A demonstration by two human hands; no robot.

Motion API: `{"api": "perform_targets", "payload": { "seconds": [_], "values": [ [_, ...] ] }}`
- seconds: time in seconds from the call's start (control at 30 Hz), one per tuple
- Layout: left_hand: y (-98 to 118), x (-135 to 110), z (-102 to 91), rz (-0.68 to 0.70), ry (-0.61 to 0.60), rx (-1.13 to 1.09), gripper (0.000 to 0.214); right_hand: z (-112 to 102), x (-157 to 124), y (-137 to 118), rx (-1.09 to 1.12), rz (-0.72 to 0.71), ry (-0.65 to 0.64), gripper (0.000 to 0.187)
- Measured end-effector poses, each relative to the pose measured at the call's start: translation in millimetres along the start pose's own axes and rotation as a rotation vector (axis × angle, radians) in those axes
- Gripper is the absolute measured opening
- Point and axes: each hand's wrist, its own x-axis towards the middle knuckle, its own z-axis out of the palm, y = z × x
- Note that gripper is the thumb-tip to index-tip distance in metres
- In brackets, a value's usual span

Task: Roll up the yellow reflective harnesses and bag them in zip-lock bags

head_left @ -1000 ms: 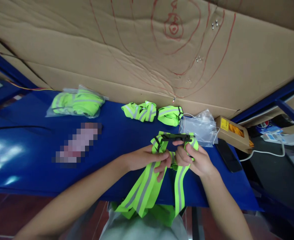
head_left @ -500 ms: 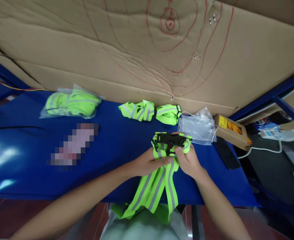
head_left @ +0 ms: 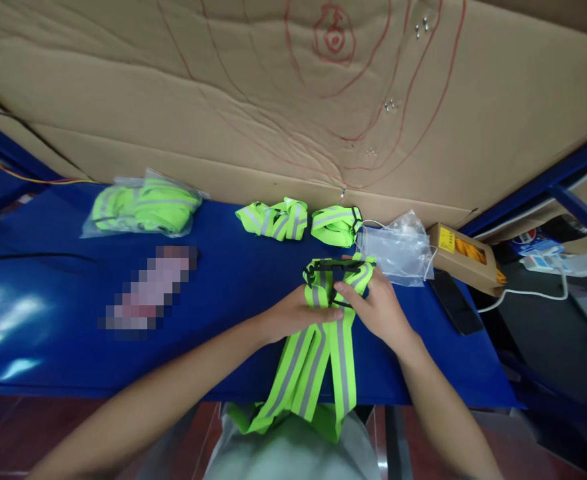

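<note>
Green reflective strap (head_left: pixel 342 360): left hand (head_left: pixel 290 315) grip holds its left side, right hand (head_left: pixel 379 303) grip its right. Long axis runs from black buckle (head_left: pixel 340 265) toward the wearer, over the worktop (head_left: pixel 228 287) edge.

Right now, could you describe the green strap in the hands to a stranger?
At the blue table, find the left hand and right hand. They grip a grey-striped green strap. Unlike the bundles farther back, its long bands trail past the table's near edge.
</note>
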Motion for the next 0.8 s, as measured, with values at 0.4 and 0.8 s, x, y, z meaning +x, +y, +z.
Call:
{"api": "perform_targets", "payload": {
  "seconds": [0.4, 0.8],
  "values": [
    [-3.0, 1.7, -5.9, -0.087, -0.103, -0.015, 0.037, -38.7, 29.1, -34.7, -0.008, -0.116, -0.338, 0.042],
    [103.0, -9.6, 47.4, -0.026, -0.269, -0.005, 0.022, -86.4, 71.5, -92.5, 0.668, 0.113, 0.003, 0.036]
  ]
}}
